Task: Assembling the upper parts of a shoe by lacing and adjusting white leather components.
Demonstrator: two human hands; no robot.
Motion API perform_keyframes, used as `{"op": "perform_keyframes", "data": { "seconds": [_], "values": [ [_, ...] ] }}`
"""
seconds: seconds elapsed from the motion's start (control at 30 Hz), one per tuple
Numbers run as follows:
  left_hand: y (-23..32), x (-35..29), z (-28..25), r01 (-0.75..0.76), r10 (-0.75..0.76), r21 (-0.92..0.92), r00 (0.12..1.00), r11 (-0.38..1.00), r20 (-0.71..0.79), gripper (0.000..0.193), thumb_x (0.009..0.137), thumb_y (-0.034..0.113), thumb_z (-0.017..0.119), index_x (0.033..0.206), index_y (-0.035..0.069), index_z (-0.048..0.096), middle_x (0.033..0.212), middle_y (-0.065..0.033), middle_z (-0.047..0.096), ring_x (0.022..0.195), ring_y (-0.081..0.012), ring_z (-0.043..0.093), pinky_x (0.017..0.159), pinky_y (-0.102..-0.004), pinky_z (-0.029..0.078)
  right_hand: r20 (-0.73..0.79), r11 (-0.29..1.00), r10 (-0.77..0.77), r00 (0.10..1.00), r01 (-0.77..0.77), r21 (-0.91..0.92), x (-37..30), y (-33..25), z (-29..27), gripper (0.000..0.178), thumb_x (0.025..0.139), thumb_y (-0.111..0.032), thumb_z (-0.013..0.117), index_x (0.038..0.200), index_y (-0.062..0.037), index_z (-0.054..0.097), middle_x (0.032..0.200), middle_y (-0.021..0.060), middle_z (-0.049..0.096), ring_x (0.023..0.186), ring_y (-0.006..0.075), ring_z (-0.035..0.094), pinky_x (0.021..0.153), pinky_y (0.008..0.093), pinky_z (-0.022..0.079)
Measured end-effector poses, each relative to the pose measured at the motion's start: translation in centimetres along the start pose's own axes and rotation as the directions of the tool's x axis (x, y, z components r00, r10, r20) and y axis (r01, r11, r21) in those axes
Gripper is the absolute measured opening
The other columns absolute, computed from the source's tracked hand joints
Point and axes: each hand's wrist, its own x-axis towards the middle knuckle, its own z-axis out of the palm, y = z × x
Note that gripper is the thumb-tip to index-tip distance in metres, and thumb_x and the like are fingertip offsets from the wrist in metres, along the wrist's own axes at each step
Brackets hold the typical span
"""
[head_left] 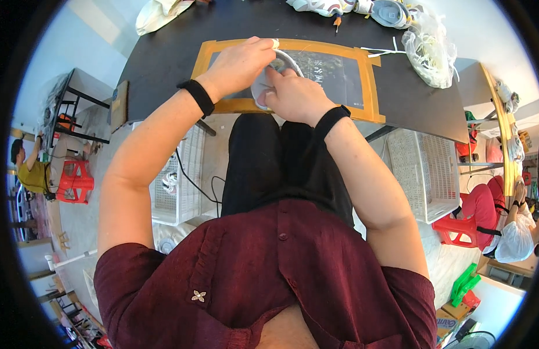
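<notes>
A light grey shoe (258,92) is held over the near side of a dark table, its opening facing up. My left hand (240,63) is closed on its far left edge, with a pale wrap on one fingertip. My right hand (300,96) grips it from the right, some fingers reaching into the opening. The hands hide much of the shoe. Beneath them lies a dark mat (344,72) bordered with yellow-brown tape. White laces (385,51) lie to the right of the mat.
At the table's far right are more shoes (391,13) and a clear bag of white laces (430,55). A pale cloth item (159,17) lies far left. White crates (177,212) stand below on both sides. Other people sit at left and right near red stools (76,181).
</notes>
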Motion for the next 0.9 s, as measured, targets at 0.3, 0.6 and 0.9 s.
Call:
{"op": "perform_keyframes", "data": {
  "seconds": [0.3,0.6,0.9],
  "values": [
    [0.0,-0.5,0.3,-0.047,0.047,0.001,0.997,0.999,-0.065,0.012,0.074,0.003,0.062,0.086,0.004,0.060,0.109,-0.0066,0.061,0.107,-0.0259,0.057,0.077,-0.0359,0.054,0.171,0.999,0.007,0.985,0.000,-0.039,1.6,-0.1,-0.8,0.056,0.083,-0.044,0.058,0.126,-0.0075,0.054,0.118,0.0223,0.061,0.109,0.0369,0.062,0.093,0.0444,0.050],
    [-0.7,-0.6,0.8,-0.044,0.038,-0.057,0.995,0.997,-0.094,0.008,0.079,0.005,0.061,0.086,0.005,0.057,0.107,-0.0086,0.057,0.105,-0.0293,0.056,0.079,-0.0383,0.051,0.231,0.995,-0.016,0.973,0.038,-0.092,3.0,0.0,-1.4,0.055,0.082,-0.042,0.058,0.122,-0.0047,0.058,0.115,0.0217,0.065,0.104,0.0352,0.065,0.090,0.0444,0.051],
    [0.0,-3.1,-0.5,0.153,-0.146,-0.281,0.988,0.948,0.045,0.014,0.085,0.007,0.060,0.099,0.003,0.061,0.104,-0.0123,0.056,0.095,-0.0344,0.057,0.080,-0.0399,0.048,-0.359,0.972,-0.220,0.907,0.235,-0.002,-3.5,1.6,1.3,0.042,0.083,-0.021,0.059,0.124,-0.0120,0.057,0.105,0.0142,0.061,0.087,0.0332,0.066,0.071,0.0419,0.056]
  ]
}}
